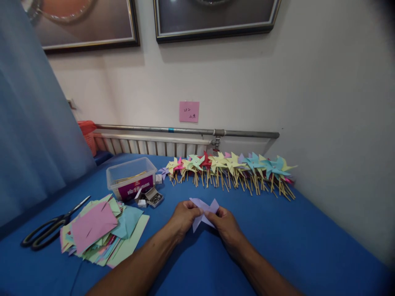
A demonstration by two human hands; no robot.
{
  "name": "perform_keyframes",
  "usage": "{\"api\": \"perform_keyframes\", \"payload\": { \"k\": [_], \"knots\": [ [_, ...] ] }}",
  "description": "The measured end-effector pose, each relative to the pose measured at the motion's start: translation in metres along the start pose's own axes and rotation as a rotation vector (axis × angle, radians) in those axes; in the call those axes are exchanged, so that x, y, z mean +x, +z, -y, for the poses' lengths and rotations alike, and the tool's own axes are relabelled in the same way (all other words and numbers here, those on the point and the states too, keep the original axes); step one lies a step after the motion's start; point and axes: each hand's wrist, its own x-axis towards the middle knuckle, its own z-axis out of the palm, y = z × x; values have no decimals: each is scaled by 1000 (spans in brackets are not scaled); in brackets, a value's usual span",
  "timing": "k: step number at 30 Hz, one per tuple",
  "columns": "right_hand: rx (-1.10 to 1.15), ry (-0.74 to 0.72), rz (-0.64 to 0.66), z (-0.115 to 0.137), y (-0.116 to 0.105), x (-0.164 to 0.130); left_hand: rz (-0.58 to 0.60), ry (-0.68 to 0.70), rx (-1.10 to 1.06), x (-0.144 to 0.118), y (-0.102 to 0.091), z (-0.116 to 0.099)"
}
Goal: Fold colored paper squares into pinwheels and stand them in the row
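Note:
A lilac paper pinwheel [199, 221] is held up between my two hands above the blue table cover, its pointed blades spreading out from the middle. My left hand [185, 216] pinches it on the left, with the thumb close to the centre. On the other side, my right hand [226, 224] grips it, thumb also near the centre. Parts of the fingers of both hands are hidden behind the paper. Left of my hands lies a small opened box of metal pins [154, 197], and beside it a little white box [142, 203].
Finished pinwheels on sticks [228, 166] lie in a long row at the back. A clear plastic tub [132, 174] holds sticks. Cut coloured paper [95, 226] is piled at left beside black-handled scissors [52, 226]. Behind runs a metal pipe [154, 129] along the wall.

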Motion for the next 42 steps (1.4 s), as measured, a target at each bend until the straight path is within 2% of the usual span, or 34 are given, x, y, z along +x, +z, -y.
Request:
{"api": "perform_keyframes", "payload": {
  "k": [10, 17, 24, 29, 35, 42],
  "knots": [
    [-65, -51, -59, 7, 4, -6, -25, 51, 53, 3, 0, 5],
    [-9, -30, 6, 9, 6, -6, -20, 72, 116, 6, -1, 7],
    [25, -17, 17, 1, 5, -4, -33, 61, 146, 4, 1, 7],
    [11, -22, -1, 7, 6, -6, -20, 49, 144, 4, 0, 6],
    [18, -3, -3, 20, 10, -12, -10, 120, 261, 9, -3, 12],
    [14, 11, -10, 12, 9, -9, -43, 175, 367, 12, -5, 19]
  ]
}}
